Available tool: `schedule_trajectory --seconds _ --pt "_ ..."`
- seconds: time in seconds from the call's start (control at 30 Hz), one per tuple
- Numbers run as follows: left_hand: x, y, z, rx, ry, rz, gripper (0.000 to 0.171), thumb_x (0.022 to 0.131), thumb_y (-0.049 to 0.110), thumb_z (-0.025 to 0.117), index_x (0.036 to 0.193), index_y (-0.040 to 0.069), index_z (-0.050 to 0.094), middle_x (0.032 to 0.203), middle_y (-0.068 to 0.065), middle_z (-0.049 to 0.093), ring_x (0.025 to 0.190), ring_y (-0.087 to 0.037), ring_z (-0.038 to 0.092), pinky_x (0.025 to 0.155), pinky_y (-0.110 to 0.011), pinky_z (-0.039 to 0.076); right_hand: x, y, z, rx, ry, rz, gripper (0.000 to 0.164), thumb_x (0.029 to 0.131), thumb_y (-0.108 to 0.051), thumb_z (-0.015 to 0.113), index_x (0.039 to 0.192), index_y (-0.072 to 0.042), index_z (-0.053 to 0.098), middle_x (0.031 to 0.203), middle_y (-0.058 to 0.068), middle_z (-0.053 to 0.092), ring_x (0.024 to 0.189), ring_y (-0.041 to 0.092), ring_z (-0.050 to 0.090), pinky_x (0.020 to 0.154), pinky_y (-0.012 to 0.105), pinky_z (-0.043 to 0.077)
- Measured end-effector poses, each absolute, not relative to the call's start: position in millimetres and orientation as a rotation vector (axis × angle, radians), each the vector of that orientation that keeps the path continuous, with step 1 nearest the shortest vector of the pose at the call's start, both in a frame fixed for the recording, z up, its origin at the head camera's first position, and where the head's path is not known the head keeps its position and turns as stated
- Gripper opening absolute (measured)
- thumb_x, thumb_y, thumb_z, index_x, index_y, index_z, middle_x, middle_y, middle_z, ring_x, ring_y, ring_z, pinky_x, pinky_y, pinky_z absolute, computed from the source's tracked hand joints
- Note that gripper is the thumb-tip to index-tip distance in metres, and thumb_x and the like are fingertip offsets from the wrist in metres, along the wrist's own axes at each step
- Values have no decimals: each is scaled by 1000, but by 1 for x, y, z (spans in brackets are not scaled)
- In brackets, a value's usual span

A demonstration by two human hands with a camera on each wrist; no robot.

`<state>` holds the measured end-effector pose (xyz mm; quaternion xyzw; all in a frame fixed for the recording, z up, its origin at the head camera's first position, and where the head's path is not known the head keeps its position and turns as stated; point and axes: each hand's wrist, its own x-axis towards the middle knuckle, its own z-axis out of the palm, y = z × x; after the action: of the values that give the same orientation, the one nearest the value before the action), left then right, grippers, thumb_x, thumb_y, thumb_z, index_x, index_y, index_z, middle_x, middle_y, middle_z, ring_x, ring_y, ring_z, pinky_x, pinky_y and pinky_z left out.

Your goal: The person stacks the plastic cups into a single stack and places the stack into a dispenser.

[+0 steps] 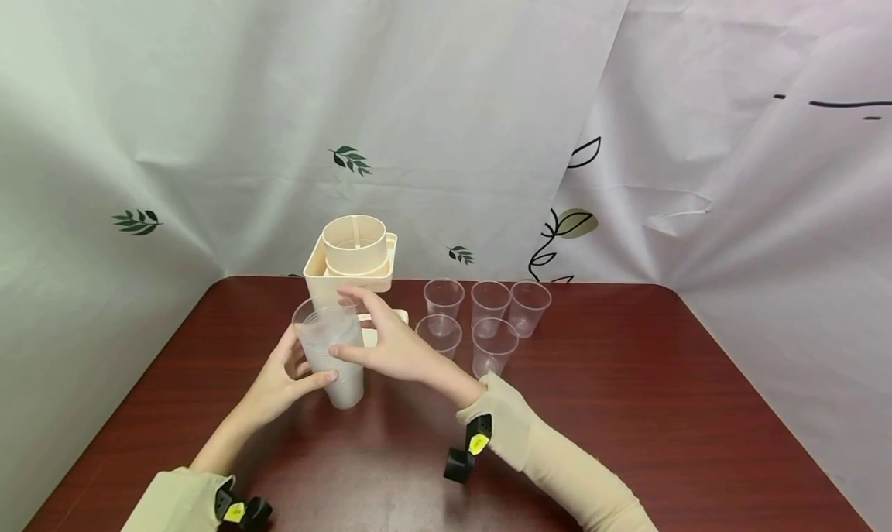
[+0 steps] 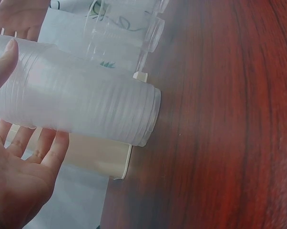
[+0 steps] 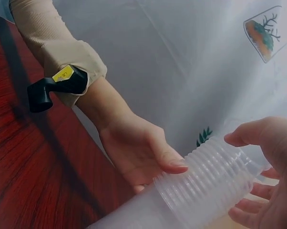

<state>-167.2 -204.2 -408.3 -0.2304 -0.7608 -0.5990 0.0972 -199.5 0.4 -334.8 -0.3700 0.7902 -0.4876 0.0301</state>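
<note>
A tall nested stack of clear plastic cups (image 1: 338,377) stands tilted above the table, rims up. My left hand (image 1: 275,381) holds the stack from the left, thumb in front and fingers behind it. In the left wrist view that hand (image 2: 24,176) has its fingers along the underside of the stack (image 2: 86,100). My right hand (image 1: 390,346) is spread about the upper end of the stack, with its thumb in front and a finger by the rims. In the right wrist view, the right fingers (image 3: 246,214) lie close to the rims; firm contact cannot be made out.
Several single clear plastic cups (image 1: 495,346) stand upright right of the hands. Behind the stack is a cream-coloured holder (image 1: 348,284) with a round cylinder on top. The dark red wooden table (image 1: 627,408) reaches to a white patterned cloth (image 1: 453,129) behind.
</note>
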Motion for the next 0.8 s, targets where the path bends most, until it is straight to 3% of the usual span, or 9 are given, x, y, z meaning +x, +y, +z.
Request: schedule_trajectory --seconds 0.33,0.57,0.8 --pt "-167 -204 -410 -698 -2233 -1779 78 78 -13 68 143 1 26 127 18 50 114 7 51 88 -9 46 -199 1 -338 -1103 2426 -1504 67 88 -22 69 145 -12 34 145 7 43 124 21 53 102 25 45" --pt "-167 -204 -410 -681 -2243 -1771 72 78 -12 69 137 -1 30 125 19 52 112 7 53 87 -10 47 -198 1 -341 -1050 2386 -1547 55 95 -22 58 144 -11 35 145 9 43 123 22 52 102 33 47" --pt "-168 -205 -410 -688 -2249 -1767 66 79 -11 69 133 0 33 125 17 52 112 6 53 87 -10 47 -198 1 -343 -1012 2369 -1551 55 95 -22 58 144 -9 35 145 7 44 121 24 55 96 21 47"
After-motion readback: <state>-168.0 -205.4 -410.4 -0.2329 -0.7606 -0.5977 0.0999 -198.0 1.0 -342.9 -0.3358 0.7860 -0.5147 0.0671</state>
